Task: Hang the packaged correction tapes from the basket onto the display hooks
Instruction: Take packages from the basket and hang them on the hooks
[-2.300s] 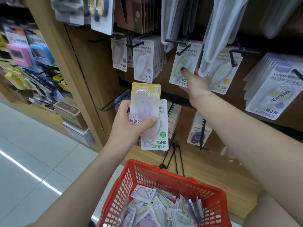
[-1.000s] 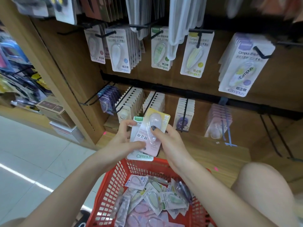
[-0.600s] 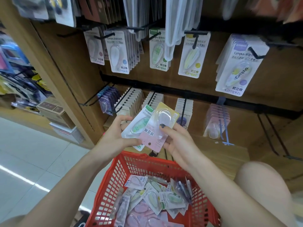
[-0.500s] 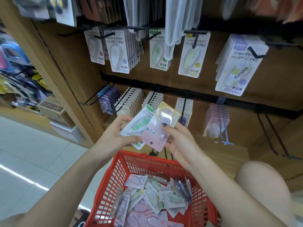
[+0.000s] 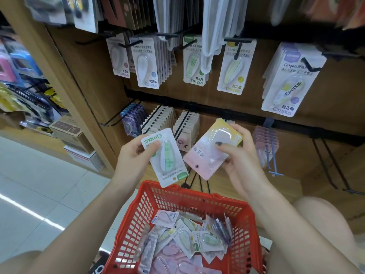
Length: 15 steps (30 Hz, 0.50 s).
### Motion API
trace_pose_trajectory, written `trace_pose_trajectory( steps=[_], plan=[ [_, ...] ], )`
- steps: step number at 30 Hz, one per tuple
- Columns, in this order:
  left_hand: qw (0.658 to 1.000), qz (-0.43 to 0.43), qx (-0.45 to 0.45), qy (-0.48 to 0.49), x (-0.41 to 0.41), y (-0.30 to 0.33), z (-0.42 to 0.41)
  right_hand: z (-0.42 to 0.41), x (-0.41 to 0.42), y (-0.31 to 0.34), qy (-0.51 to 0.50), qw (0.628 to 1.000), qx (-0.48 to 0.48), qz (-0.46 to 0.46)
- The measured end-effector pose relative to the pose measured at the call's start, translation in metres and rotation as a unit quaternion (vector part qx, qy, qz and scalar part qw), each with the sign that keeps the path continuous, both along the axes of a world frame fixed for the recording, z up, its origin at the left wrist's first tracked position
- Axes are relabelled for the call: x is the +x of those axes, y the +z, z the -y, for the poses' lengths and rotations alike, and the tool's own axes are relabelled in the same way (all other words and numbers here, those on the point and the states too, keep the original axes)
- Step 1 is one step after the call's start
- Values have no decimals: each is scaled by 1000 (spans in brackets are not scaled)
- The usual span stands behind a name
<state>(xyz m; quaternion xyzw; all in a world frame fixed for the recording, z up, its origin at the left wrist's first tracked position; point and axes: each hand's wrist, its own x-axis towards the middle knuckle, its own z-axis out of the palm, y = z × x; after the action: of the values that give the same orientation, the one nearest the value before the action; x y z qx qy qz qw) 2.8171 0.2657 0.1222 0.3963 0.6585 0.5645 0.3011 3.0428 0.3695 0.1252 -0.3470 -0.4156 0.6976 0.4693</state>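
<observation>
I am holding two packs above the red basket [image 5: 189,196], one in each hand. My left hand [image 5: 132,155] is gripping a white and green correction tape pack [image 5: 166,157] by its upper corner, thumb across the front, and the pack is hanging upside down, tilted, with its lower end just over the basket rim. My right hand [image 5: 237,155] is gripping a pink and yellow correction tape pack [image 5: 209,149], thumb pressing on the clear bubble and fingers [image 5: 240,128] curling round the far edge; this pack is also tilted, its hang hole pointing down towards the basket. The two packs are sitting side by side, near each other but apart. Inside the basket a loose heap of packs [image 5: 183,234] is lying, mostly white, green and pink. In front of me the wooden display wall [image 5: 325,107] is carrying an upper row of hooks [image 5: 310,65] with hanging packs [image 5: 194,62], and a lower row of fuller hooks [image 5: 182,121] just behind my hands. A bare black hook [image 5: 331,169] is sticking out low on the right.
</observation>
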Motion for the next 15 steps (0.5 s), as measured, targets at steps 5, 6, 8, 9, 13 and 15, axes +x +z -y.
trace_pose_trajectory(
  steps=[5, 6, 8, 9, 13, 15],
  plan=[
    [999, -2, -7, -35, 23, -6, -6, 22, -25, -10, -78, 994, -71, 12],
    [999, 4, -10, -38, 25, -7, -7, 26, -29, -12, -84, 993, -81, 13],
    [998, 36, -17, -40, 28, -9, -10, 31, -32, -14, -86, 991, -102, 0],
    [997, 67, -20, -37, 28, -10, -11, 31, -31, -14, -86, 990, -110, -5],
    [988, 151, -32, -3, 25, -12, -16, 28, -22, -14, -72, 991, -116, 11],
    [989, 143, -36, 24, 21, -14, -16, 25, -16, -13, -50, 992, -111, 21]
  ],
)
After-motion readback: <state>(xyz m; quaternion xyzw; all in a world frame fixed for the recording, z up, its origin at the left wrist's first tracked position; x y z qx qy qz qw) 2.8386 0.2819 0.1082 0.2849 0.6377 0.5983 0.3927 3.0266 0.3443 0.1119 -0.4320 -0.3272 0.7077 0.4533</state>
